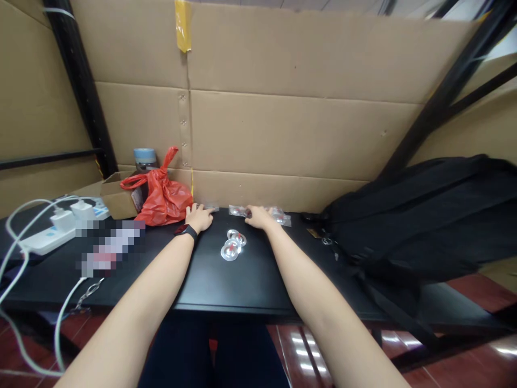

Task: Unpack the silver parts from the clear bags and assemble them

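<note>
My left hand [200, 217], with a dark watch on its wrist, lies flat at the back of the black table, fingers spread, beside a red plastic bag [167, 199]. Its fingertips reach a small clear packet [212, 207]. At the foot of the cardboard wall, my right hand [258, 216] has its fingers and thumb bent round the end of a clear plastic packet [236, 210]. More clear packets [280, 216] lie just right of that hand. Between my forearms, a few round, shiny clear discs with red marks [231, 249] rest on the table, partly overlapping.
A black backpack [420, 215] covers the table's right side. On the left are a white power strip [48, 240] with plugs and cables, a small cardboard box [117, 194] and a blue-lidded container [144, 156]. A cardboard wall [283, 134] closes off the back.
</note>
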